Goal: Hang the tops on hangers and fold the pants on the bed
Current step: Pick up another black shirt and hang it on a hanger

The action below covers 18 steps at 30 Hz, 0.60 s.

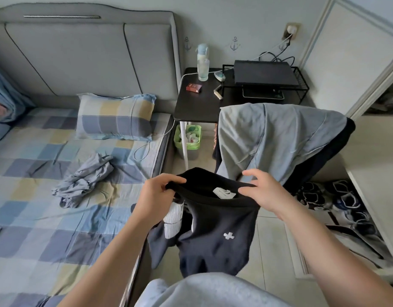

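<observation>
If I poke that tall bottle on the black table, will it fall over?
Probably: the bottle is tall, narrow and upright, so a poke near its top would likely tip it. It looks like clear plastic, so maybe light; how full it is I cannot tell. Once down, it might roll across the black table.

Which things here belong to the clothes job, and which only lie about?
Job: black garment, held by left hand and right hand; crumpled grey garment on bed; draped blue garment.
Lying about: clear bottle, red pack, waste bin, shoes.
</observation>
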### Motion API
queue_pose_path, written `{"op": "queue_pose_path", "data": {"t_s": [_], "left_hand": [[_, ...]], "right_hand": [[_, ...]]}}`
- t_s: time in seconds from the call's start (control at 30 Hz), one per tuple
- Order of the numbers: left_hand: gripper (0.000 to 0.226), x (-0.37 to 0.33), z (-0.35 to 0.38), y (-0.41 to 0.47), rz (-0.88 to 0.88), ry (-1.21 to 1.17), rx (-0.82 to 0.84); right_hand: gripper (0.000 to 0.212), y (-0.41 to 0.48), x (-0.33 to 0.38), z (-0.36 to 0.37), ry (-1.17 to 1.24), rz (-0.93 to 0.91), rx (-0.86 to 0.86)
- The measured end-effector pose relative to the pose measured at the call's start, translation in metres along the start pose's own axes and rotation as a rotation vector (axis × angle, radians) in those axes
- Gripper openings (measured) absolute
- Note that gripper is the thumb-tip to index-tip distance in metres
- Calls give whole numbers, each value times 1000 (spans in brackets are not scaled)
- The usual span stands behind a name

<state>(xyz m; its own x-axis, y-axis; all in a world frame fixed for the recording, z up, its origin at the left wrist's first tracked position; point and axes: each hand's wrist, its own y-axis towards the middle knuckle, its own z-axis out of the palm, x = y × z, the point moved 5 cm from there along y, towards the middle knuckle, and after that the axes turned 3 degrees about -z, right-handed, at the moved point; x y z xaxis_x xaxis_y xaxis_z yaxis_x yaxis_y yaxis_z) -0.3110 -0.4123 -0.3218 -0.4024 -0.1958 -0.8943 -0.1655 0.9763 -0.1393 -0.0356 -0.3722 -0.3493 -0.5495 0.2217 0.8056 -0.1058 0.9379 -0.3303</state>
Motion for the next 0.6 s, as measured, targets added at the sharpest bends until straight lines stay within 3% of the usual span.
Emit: {"op": "queue_pose_path", "data": {"t_s": [0.07,0.17,0.3,0.37,0.47,0.53,0.6], "left_hand": [[40,-6,7,3,-20,5,39],[8,-13,26,13,-41,-40,68],[25,-22,61,37,57,232,63],[26,-33,86,55,123,361,179],[53,-60,129,78,245,507,395],[40,-83,170,85,335,524,598],[45,-104,217,82,420,517,808]], "right_hand": [[21,-3,6,-15,-204,-82,-139],[18,-9,3,-33,-160,-111,-263],[22,-21,-6,-65,-3,-148,-272],[23,-29,-12,-87,14,-147,-260],[19,-44,-23,-118,-5,-107,-267],[18,-53,-23,-138,-22,-99,-290],[19,-61,-18,-162,-37,-108,-365]]}}
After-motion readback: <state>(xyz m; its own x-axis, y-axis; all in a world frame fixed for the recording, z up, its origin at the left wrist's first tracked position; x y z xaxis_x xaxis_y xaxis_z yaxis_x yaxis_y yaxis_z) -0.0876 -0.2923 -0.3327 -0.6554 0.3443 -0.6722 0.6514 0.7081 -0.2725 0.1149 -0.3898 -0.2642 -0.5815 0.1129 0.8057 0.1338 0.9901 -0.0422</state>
